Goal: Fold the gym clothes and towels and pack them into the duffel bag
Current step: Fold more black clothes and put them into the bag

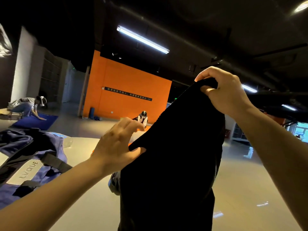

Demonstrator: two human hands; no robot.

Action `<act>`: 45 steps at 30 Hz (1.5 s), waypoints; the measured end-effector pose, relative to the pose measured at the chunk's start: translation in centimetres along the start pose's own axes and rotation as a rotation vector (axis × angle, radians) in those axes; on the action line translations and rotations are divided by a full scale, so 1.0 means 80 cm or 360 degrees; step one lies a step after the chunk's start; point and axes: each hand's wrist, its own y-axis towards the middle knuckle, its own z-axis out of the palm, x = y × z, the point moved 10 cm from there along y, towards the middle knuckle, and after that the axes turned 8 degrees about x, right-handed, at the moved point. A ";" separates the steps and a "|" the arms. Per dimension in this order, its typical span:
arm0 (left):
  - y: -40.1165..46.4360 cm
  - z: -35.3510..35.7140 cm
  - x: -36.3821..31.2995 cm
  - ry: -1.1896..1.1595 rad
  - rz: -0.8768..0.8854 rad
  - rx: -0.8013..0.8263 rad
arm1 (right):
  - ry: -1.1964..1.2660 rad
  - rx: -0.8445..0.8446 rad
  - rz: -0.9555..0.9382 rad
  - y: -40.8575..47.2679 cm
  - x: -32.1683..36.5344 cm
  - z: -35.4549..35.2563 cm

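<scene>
Up high, held in the air at centre frame: black garment (173,157), hanging from both hands down past the bottom edge. Gripped at its top corner, about 1 o'clock, by right hand (225,90), fingers (206,73) curled over the hem with thumb pressed against the cloth from below. Pinched at its lower edge, near centre, by left hand (116,145), thumb under the hem; remaining fingers (131,124) loosely spread above, blurred. Sloping between the two grips, the top hem, higher on the right. Lying at 9 o'clock on the pale surface (80,209): blue duffel bag (31,157), open and slumped, grey panel lettered LVQUE, dark straps across it. Just beside the garment's left side, at 6 o'clock, a bit of grey-blue cloth (115,182), partly hidden. Farther off, at 12 o'clock, orange wall (126,77) with a dark sign strip. At 10 o'clock, a person bent over a blue mat (36,121) on the floor; another person crouched before the wall.
</scene>
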 end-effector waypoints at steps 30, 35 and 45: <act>0.055 -0.166 0.071 0.0049 -0.0467 0.0410 | 0.0761 0.0806 0.0424 -0.060 -0.064 0.123; 0.073 -0.185 0.033 -0.0412 -0.0301 0.0436 | 0.0919 0.0686 0.0290 -0.048 -0.060 0.094; 0.081 -0.192 0.028 -0.0652 -0.0296 0.0436 | 0.1131 0.0564 0.0313 -0.043 -0.069 0.056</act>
